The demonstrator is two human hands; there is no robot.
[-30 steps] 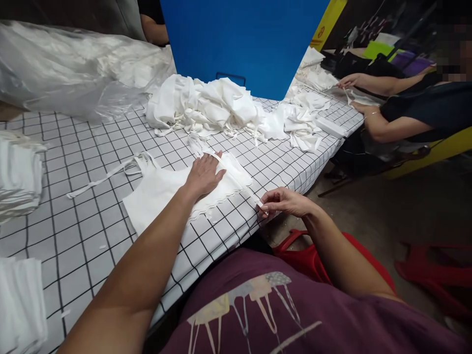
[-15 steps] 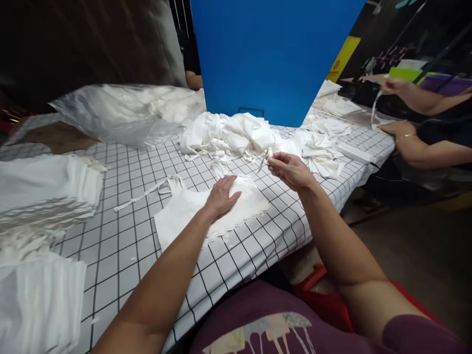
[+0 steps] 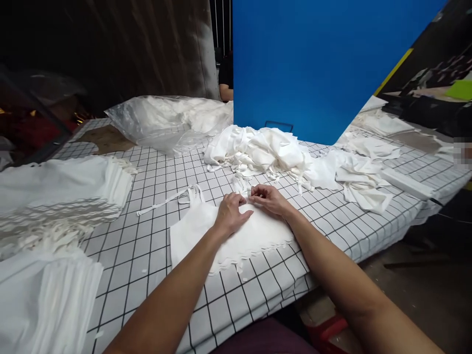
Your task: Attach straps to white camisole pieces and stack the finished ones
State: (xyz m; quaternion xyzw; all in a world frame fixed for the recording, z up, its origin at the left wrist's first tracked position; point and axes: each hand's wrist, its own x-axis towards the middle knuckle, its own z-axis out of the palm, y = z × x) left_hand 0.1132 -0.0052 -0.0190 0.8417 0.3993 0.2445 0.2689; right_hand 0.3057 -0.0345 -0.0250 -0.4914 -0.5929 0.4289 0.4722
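A white garment [image 3: 239, 241] with thin straps and a scalloped hem lies flat on the checked tablecloth in front of me. My left hand [image 3: 231, 214] rests on its upper part, thumb spread away from the fingers. Right beside its fingertips, my right hand [image 3: 269, 199] pinches a thin white strap [image 3: 249, 192] at the garment's far edge. Fingers partly cover the strap's end. Another long strap [image 3: 162, 202] trails over the cloth to the left.
Neat stacks of white garments [image 3: 66, 182] stand at left. Behind are a crumpled white pile [image 3: 261, 150], a clear plastic bag [image 3: 165, 118] of white cloth and a tall blue panel [image 3: 313, 64]. More white pieces [image 3: 363, 182] and a long white box [image 3: 407, 184] lie right.
My right hand has come left and down to the garment's far edge, beside my left hand, and the garment's right part lies flatter. The view has turned left.
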